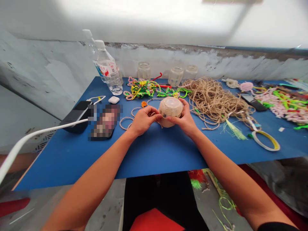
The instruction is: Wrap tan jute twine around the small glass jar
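Between my hands, just above the blue table, is a glass jar [171, 110] with a pale tan covering, tipped so that a round glass end faces up. My right hand [184, 119] is closed round its right side, thumb across the front. At the jar's left side, my left hand [145, 120] is closed in a pinch, with brown twine [126, 123] running from its fingers and lying in loops on the table to the left. The fingertips partly hide how the twine meets the jar. A small orange coil [144, 104] lies behind my left hand.
Behind are plastic bottles [112, 73], glass jars [175, 76] and bright fuzzy stems [141, 89]. A heap of twine [214, 99] and a tape roll [266, 141] lie right. On the left are a phone [106, 123], a white case [114, 100] and a dark device with a white cable [48, 130].
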`<state>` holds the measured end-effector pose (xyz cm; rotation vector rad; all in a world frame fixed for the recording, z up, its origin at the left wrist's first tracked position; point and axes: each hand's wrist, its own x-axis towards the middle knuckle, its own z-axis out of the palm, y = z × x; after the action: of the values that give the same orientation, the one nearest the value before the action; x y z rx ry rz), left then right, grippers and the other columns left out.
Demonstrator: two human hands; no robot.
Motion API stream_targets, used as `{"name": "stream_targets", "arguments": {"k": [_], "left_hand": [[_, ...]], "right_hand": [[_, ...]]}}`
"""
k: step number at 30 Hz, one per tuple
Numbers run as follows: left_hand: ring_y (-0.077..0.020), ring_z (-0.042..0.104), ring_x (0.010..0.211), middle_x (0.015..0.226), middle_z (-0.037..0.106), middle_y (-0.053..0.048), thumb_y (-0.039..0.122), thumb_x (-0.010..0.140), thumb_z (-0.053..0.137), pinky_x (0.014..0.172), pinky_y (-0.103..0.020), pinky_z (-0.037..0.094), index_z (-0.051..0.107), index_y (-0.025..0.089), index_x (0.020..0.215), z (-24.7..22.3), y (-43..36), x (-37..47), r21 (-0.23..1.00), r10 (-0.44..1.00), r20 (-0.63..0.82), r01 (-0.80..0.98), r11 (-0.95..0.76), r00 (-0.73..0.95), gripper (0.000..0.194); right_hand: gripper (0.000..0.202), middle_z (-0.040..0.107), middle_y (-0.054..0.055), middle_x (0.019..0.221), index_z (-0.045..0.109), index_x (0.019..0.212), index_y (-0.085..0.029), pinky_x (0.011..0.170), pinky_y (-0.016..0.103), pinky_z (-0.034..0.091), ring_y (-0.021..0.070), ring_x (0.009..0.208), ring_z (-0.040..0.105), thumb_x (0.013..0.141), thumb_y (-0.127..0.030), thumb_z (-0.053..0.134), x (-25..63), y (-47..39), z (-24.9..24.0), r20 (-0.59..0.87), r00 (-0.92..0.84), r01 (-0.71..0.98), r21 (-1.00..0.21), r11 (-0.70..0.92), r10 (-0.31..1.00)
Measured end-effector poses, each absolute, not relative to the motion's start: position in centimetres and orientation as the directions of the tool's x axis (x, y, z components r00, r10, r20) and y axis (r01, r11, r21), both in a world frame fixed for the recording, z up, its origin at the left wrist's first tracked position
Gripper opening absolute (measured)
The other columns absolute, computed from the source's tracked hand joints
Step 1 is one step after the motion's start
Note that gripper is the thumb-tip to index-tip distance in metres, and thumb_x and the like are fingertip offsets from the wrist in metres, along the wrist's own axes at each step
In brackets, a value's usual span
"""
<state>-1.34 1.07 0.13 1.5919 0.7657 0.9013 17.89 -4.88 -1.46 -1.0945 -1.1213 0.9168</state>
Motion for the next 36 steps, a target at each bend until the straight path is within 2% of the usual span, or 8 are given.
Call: {"name": "stream_targets", "arguments": {"k": [4,9,21,23,28,33,36], "left_hand": [[-0.0131,0.057,0.065,0.069,0.063,0.002,0.054,0.064,0.086,0.066,-0.028,0.05,0.064,0.017,0.079,0.4,0.9,-1.3,0.976,0.867,0.187,0.011,-0.216,0.463,0.046],[-0.0129,0.055,0.066,0.071,0.061,0.003,0.057,0.061,0.088,0.065,-0.028,0.049,0.062,0.018,0.08,0.6,0.8,-1.2,0.979,0.88,0.179,0.006,-0.202,0.441,0.051],[-0.0131,0.053,0.063,0.066,0.061,0.002,0.061,0.07,0.081,0.063,-0.027,0.042,0.064,0.017,0.08,0.2,1.3,-1.7,0.954,0.861,0.18,0.129,-0.271,0.476,0.048],[-0.0137,0.054,0.068,0.072,0.064,0.0,0.06,0.07,0.082,0.066,-0.028,0.042,0.065,0.017,0.079,0.1,1.4,-1.6,0.948,0.868,0.193,0.143,-0.286,0.457,0.047],[-0.0192,0.063,0.092,0.099,0.072,-0.006,0.058,0.069,0.083,0.088,-0.033,0.047,0.061,0.017,0.074,0.0,1.3,-1.6,0.961,0.852,0.198,0.077,-0.267,0.484,0.047],[-0.0194,0.061,0.085,0.092,0.072,-0.007,0.064,0.067,0.082,0.083,-0.034,0.047,0.062,0.017,0.076,0.0,1.2,-1.7,0.955,0.873,0.178,0.134,-0.265,0.455,0.052],[-0.0181,0.061,0.079,0.088,0.073,-0.007,0.066,0.066,0.083,0.079,-0.033,0.047,0.065,0.016,0.079,-0.1,1.4,-1.8,0.949,0.885,0.181,0.16,-0.272,0.428,0.055]], "right_hand": [[0.101,0.057,0.01,0.134,0.032,0.125,-0.029,0.114,0.052,0.046,0.0329,0.127,0.059,0.051,-0.05,0.097,17.8,-4.8,-1.7,0.24,0.218,-0.006,-0.969,0.247,0.946],[0.103,0.058,0.01,0.134,0.032,0.128,-0.031,0.112,0.051,0.047,0.0326,0.125,0.06,0.052,-0.057,0.096,18.0,-4.5,-2.5,0.257,0.231,0.021,-0.966,0.259,0.938],[0.099,0.057,0.01,0.135,0.034,0.125,-0.028,0.118,0.052,0.042,0.0331,0.133,0.055,0.05,-0.045,0.096,18.0,-4.6,-1.9,0.225,0.208,-0.035,-0.971,0.237,0.952],[0.099,0.056,0.01,0.137,0.035,0.126,-0.029,0.119,0.051,0.042,0.0329,0.134,0.054,0.051,-0.047,0.096,18.1,-4.6,-2.0,0.235,0.202,-0.035,-0.968,0.247,0.951],[0.1,0.047,0.01,0.148,0.036,0.134,-0.029,0.123,0.046,0.037,0.0313,0.142,0.047,0.056,-0.053,0.094,18.3,-4.7,-2.2,0.258,0.147,0.027,-0.966,0.257,0.955],[0.101,0.045,0.011,0.149,0.039,0.138,-0.028,0.121,0.045,0.04,0.0313,0.137,0.05,0.058,-0.054,0.095,18.4,-4.8,-2.4,0.283,0.173,0.106,-0.958,0.267,0.944],[0.099,0.048,0.009,0.149,0.042,0.14,-0.029,0.122,0.046,0.038,0.0311,0.137,0.051,0.059,-0.054,0.094,18.7,-4.7,-2.5,0.266,0.157,0.091,-0.963,0.254,0.951]]}}
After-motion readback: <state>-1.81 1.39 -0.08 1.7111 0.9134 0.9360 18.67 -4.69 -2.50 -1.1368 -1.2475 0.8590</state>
